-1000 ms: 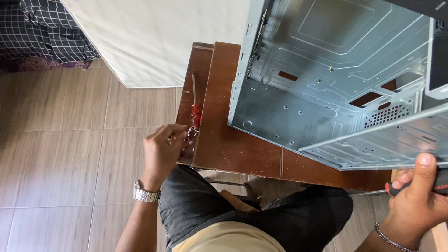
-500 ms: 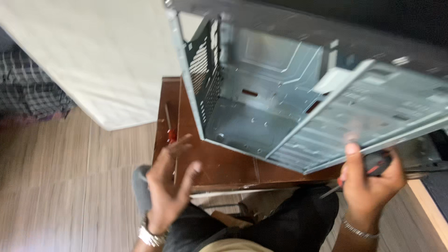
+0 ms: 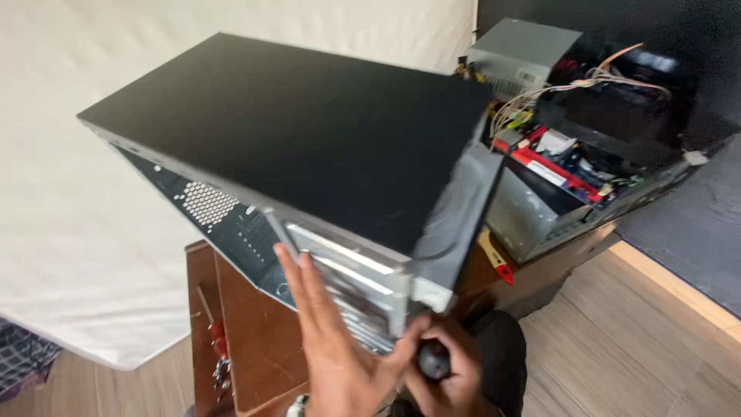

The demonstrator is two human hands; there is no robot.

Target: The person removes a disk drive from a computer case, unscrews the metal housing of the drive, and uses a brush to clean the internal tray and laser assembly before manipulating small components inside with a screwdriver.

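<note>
A computer case [image 3: 309, 131] with a black side panel sits tilted on a brown wooden table [image 3: 255, 332], its bare metal inside facing me. My left hand [image 3: 332, 340] lies flat and open against the case's lower metal frame, fingers pointing up. My right hand [image 3: 455, 382] is just below the case's near corner, closed around the black handle of a screwdriver [image 3: 434, 359]. The screwdriver's shaft is hidden.
A second, opened computer [image 3: 571, 170] with a grey power supply, a red board and loose wires stands behind at the right. A red-handled screwdriver [image 3: 218, 340] lies on the table's left edge. A white sheet [image 3: 69, 232] hangs at left. A dark mat [image 3: 695, 232] covers the floor at right.
The case has been turned so that its black panel faces up. My left hand rose from the table's edge onto the case. My right hand moved from the right side to the centre.
</note>
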